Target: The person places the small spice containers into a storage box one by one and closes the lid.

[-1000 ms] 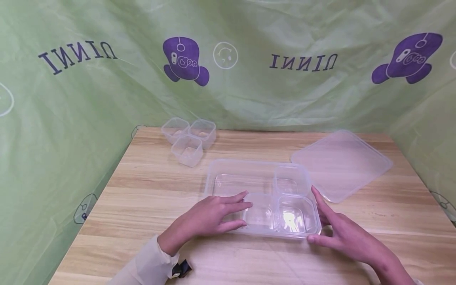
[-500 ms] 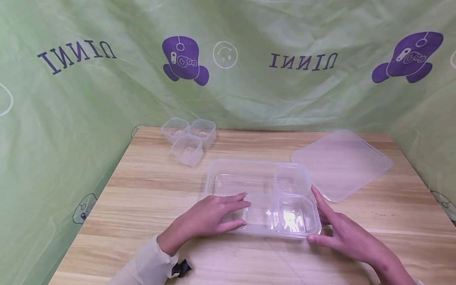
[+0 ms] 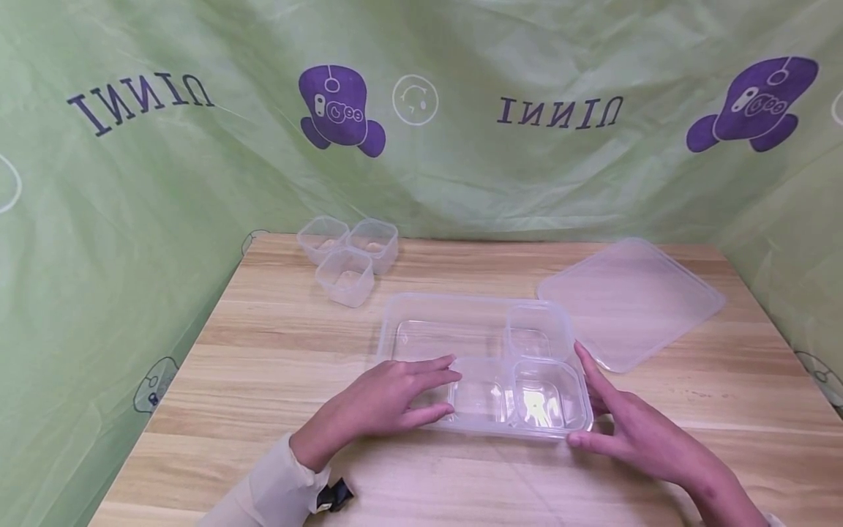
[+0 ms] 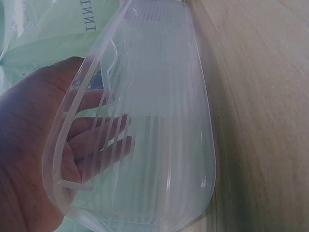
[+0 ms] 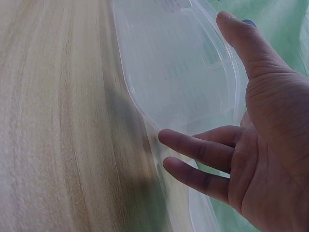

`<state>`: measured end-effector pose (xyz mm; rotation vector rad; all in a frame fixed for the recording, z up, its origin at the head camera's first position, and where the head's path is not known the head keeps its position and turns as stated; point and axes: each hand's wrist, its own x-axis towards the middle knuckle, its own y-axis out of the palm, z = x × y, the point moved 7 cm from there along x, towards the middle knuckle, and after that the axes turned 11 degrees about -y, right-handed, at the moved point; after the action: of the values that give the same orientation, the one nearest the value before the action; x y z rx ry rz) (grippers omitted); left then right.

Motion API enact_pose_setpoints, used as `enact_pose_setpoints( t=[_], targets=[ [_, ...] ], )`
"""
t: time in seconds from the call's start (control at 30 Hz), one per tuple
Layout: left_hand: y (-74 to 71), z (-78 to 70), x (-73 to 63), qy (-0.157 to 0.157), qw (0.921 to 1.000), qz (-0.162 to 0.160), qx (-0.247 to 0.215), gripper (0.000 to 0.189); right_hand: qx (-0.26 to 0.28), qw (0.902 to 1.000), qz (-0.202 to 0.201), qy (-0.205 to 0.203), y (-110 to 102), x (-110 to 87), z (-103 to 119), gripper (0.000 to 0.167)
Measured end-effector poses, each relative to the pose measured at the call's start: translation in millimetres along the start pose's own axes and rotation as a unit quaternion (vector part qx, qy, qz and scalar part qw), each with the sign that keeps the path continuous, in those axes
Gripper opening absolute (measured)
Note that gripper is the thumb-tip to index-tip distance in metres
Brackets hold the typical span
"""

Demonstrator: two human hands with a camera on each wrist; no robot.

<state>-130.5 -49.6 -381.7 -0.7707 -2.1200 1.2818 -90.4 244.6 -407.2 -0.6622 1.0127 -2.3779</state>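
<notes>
A large clear plastic food container (image 3: 449, 333) stands on the table, with small square clear boxes (image 3: 549, 395) in its right end and front middle. My left hand (image 3: 388, 399) reaches over the near left part of its rim, fingers extended over the inside. In the left wrist view those fingers (image 4: 99, 145) show through the clear wall. At the container's right end is my right hand (image 3: 632, 435), its thumb by the near corner and its index finger along the side. The right wrist view shows loosely spread fingers (image 5: 207, 152) beside the end wall.
Three small clear boxes (image 3: 347, 282) stand grouped at the back left. A flat translucent lid (image 3: 635, 304) lies at the back right. Close to the left sleeve is a small black object (image 3: 336, 496). A green printed curtain (image 3: 454, 176) surrounds the wooden table (image 3: 263, 329).
</notes>
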Motion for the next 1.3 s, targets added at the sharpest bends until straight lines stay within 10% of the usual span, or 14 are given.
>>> enact_pose_setpoints(
  t=[0.83, 1.3],
  targets=[
    [-9.9, -3.3, -0.8, 0.017, 0.9978, -0.044, 0.047, 0.048, 0.012, 0.9999, 0.003, 0.001, -0.2, 0.2, 0.4, 0.120],
    [-43.3, 5.9, -6.0, 0.019, 0.9860, -0.151, 0.069, 0.041, 0.010, 0.9999, 0.003, 0.010, 0.1, -0.1, -1.4, 0.119]
  ],
)
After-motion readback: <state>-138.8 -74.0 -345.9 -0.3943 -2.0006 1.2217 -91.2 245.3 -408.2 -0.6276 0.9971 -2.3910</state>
